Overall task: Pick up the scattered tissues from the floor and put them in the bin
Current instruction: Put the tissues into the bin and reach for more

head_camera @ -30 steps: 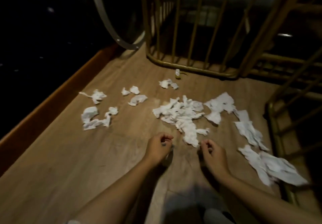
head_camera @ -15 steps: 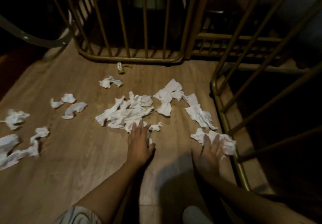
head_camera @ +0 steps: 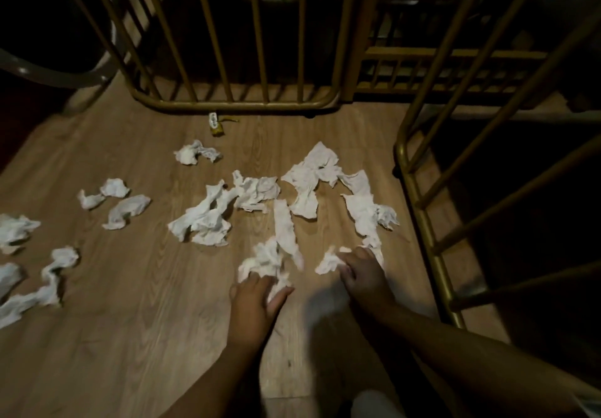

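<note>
Several crumpled white tissues lie scattered over the wooden floor (head_camera: 136, 336). My left hand (head_camera: 253, 300) grips a bunched wad of tissue (head_camera: 263, 261) low on the floor. My right hand (head_camera: 364, 271) pinches a smaller white tissue (head_camera: 328, 263) near the brass railing. A loose heap of tissues (head_camera: 208, 219) lies just beyond my left hand, and flatter sheets (head_camera: 312, 173) lie beyond my right. More crumpled tissues (head_camera: 120, 206) sit at the left. No bin is in view.
A brass railing (head_camera: 234, 105) closes the far side, and another railing (head_camera: 419, 209) runs down the right edge. A small yellow wrapper (head_camera: 216, 124) lies by the far rail. A curved grey bar (head_camera: 55, 72) stands far left.
Both hands went from resting on the floor to reaching out and taking hold of tissues, then drew them back toward me. The central heap has been pulled apart.
</note>
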Tool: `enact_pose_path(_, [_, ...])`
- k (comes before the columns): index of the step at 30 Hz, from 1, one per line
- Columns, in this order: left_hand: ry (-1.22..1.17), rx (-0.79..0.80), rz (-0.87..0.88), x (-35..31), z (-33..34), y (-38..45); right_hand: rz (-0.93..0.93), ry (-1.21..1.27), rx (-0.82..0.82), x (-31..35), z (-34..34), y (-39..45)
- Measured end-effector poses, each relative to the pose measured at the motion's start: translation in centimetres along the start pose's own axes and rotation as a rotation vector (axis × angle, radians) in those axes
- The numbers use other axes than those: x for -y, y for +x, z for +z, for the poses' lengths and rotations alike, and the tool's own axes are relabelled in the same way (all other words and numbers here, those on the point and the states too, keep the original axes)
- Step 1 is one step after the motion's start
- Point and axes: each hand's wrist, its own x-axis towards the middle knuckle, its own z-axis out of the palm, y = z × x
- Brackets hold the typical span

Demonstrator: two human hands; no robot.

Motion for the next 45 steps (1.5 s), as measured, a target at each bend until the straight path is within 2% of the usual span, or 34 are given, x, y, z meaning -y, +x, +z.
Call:
enact_pose_path(2, [-0.038,-0.047,-0.014,0.2,-0.4,-1.0,-0.141,-0.037,0.038,0.3,-0.3,-0.5])
enact_pose_path(4, [-0.084,-0.100,-0.058,0.4,-0.3,-1.7,-0.273,-0.019,0.009,1.1,-0.6,-1.3])
enact_pose_path(7, [-0.305,-0.260,-0.291,-0.4,-0.3,-1.1,-0.104,0.078,0.030,2.7,-0.6,-1.0])
enact_pose_path(9, [-0.401,-0.439,-0.391,-1.5,-0.9,0.4,0.043,0.174,-0.070,4.3,-0.3,0.6])
enact_pose_path(11, [-0.428,-0.603,-0.429,-2.8,-1.9,2.6,0.034,0.293,-0.254,6.1,-1.3,2.5])
enact_pose_path(13, [-0.518,-0.699,-0.459,-4.0,-3.1,5.0,-0.007,0.470,-0.414,7.4,-3.1,4.4])
enact_pose_path(16, [-0.542,-0.628,-0.308,-5.2,-4.2,8.0,0.054,0.568,-0.521,7.0,-5.1,7.6])
enact_pose_path(18, [-0.493,-0.489,-0.201,-5.6,-4.0,9.2,0.176,0.541,-0.537,5.2,-4.9,9.2])
enact_pose_path(20, [-0.421,-0.340,-0.194,-5.6,-2.9,9.8,0.278,0.426,-0.520,2.8,-4.1,9.7])
enact_pose_path(24, [-0.217,-0.069,-0.248,-4.1,-0.1,8.6,0.299,0.033,-0.368,-1.5,-1.9,8.0])
enact_pose_path(27, [-0.167,0.089,-0.134,-1.8,1.5,6.6,0.264,-0.110,-0.237,-3.4,-0.6,6.1])
enact_pose_path(29, [-0.161,0.128,-0.051,-0.9,1.9,5.0,0.203,-0.114,-0.166,-3.9,0.4,4.8])
enact_pose_path(32, [-0.219,0.015,0.006,-0.7,2.0,2.4,0.067,-0.082,0.034,-2.9,0.5,2.7])
enact_pose_path(35, [-0.318,-0.122,-0.116,-1.4,1.6,1.1,-0.189,-0.062,0.107,-1.1,0.5,1.3])
enact_pose_path(37, [-0.333,-0.210,-0.119,-1.8,1.2,1.2,-0.263,-0.012,0.134,0.8,0.4,1.0])
enact_pose_path(39, [-0.349,-0.289,-0.113,-2.3,0.5,1.6,-0.301,0.089,0.060,2.9,0.7,1.3])
enact_pose_path(42, [-0.395,-0.365,-0.268,-2.3,-1.7,2.3,-0.392,0.195,-0.070,5.8,1.3,2.6])
enact_pose_path(45, [-0.365,-0.442,-0.308,-0.9,-4.8,3.3,-0.335,0.291,-0.096,9.5,1.0,4.3])
